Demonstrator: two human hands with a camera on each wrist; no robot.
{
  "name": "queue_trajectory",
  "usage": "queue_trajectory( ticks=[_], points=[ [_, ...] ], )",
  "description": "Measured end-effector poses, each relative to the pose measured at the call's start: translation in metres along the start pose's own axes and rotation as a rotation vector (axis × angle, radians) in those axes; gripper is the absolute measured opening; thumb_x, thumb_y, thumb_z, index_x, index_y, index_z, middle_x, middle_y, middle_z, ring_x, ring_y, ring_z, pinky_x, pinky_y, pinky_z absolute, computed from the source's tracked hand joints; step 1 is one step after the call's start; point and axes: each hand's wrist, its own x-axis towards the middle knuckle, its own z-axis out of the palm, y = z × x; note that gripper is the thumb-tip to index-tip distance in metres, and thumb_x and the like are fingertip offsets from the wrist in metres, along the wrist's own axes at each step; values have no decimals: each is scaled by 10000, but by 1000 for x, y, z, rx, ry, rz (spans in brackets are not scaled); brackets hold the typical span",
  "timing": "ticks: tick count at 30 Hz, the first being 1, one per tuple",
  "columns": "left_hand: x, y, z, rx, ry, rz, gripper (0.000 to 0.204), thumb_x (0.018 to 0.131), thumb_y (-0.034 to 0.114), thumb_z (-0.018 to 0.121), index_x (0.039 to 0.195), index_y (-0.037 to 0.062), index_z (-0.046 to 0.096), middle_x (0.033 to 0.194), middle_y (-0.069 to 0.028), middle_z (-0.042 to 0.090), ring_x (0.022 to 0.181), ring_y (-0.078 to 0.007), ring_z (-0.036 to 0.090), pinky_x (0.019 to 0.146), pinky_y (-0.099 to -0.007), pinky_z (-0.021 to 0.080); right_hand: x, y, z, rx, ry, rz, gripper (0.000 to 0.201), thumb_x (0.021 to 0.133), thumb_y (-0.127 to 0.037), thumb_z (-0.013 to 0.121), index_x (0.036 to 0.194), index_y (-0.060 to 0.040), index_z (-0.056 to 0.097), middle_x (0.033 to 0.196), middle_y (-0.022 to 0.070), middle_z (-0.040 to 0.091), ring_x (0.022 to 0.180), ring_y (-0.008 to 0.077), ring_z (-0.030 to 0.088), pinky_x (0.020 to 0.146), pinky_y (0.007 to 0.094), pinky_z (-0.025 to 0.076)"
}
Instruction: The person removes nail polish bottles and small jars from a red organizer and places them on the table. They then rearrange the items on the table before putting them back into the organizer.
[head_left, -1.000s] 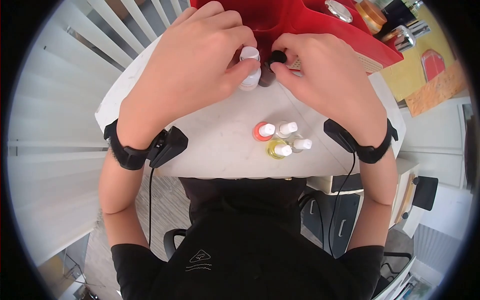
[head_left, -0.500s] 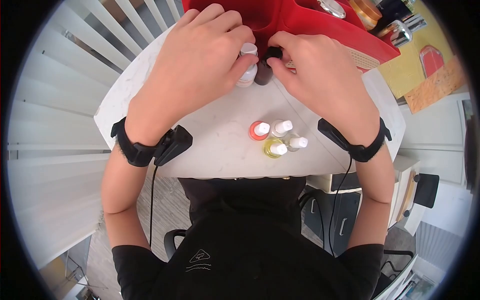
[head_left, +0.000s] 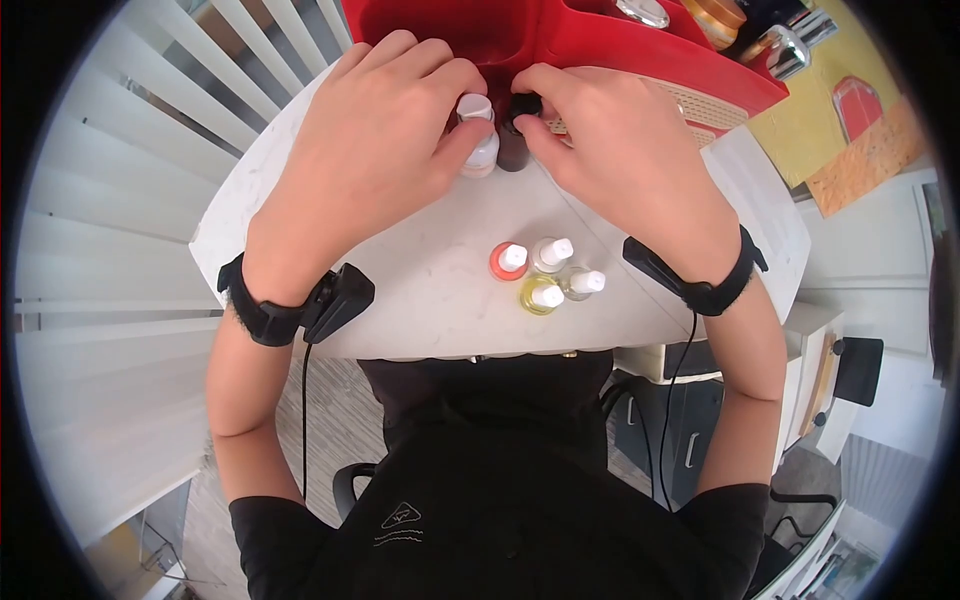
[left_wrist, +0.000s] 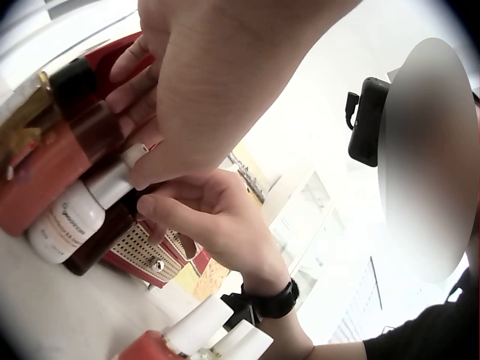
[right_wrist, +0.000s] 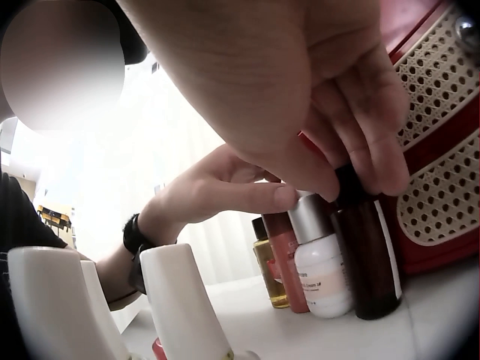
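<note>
In the head view my left hand (head_left: 375, 150) is at a white bottle (head_left: 480, 155) with a silver cap. Its thumb and fingers close around the cap (left_wrist: 112, 180). My right hand (head_left: 630, 145) pinches the black cap (head_left: 525, 105) of a dark brown bottle (right_wrist: 367, 259), which stands upright on the tabletop close beside the white one. On the white bottle's other side, the right wrist view has a pinkish-red bottle (right_wrist: 286, 262) and an amber bottle (right_wrist: 270, 274) in the same row. In the head view my left hand hides these two.
Several small bottles with white caps, one red (head_left: 508, 262) and one yellow (head_left: 540, 297), cluster nearer me on the white table (head_left: 420, 290). Behind the hands is a red organizer (head_left: 570, 45) with woven drawer fronts (right_wrist: 442, 195). A silver-capped jar (head_left: 642, 12) sits in it.
The dark brown bottle has gone from slightly tilted to upright beside the white bottle, its cap shifting left with my right hand. The whole head view has drifted a little; the small bottles stay put.
</note>
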Motion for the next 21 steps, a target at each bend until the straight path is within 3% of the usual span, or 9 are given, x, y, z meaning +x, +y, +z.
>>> queue_trajectory(
  ticks=[5, 8, 11, 13, 17, 21],
  points=[
    [0, 5, -6, -18, -11, 11, 209, 904, 144, 824, 1083, 55, 760, 970, -56, 701, 984, -294, 632, 901, -420, 521, -5, -1, -3, 4, 21, -8, 192, 942, -148, 786, 1089, -27, 762, 843, 182, 761, 829, 384, 770, 766, 498, 619],
    [1, 14, -19, -36, 75, 17, 229, 893, 93, 821, 1113, 59, 765, 986, -61, 698, 975, -304, 639, 911, -419, 519, -12, -4, -16, 99, 32, 67, 182, 940, -142, 785, 1095, -48, 767, 866, 169, 764, 842, 382, 764, 774, 499, 607],
    [-8, 27, -36, -155, -60, 19, 265, 870, 42, 826, 1127, 67, 768, 1022, -72, 698, 963, -313, 654, 929, -418, 528, -25, -3, -44, 226, -37, 50, 226, 957, -158, 803, 1158, -60, 772, 925, 110, 774, 827, 327, 746, 724, 421, 578],
    [-17, 35, -36, -466, -235, 39, 274, 849, 27, 838, 1109, 78, 767, 1041, -84, 700, 958, -331, 673, 910, -422, 552, -35, -5, -58, 305, -134, 25, 217, 948, -154, 806, 1143, -65, 776, 912, 97, 762, 818, 320, 731, 723, 418, 572],
    [-26, 46, -25, -521, -319, 42, 263, 838, 37, 849, 1083, 83, 765, 1049, -90, 701, 982, -341, 688, 872, -425, 574, -41, -13, -58, 362, -360, -11, 175, 917, -162, 818, 1068, -76, 800, 873, 92, 737, 832, 316, 717, 728, 427, 559],
    [-24, 49, -24, -405, -342, 60, 243, 835, 50, 844, 1060, 84, 758, 1049, -95, 696, 989, -351, 693, 840, -431, 578, -43, -12, -52, 334, -391, -13, 102, 890, -140, 756, 918, -53, 799, 843, 141, 744, 864, 359, 751, 752, 475, 576]
  ],
)
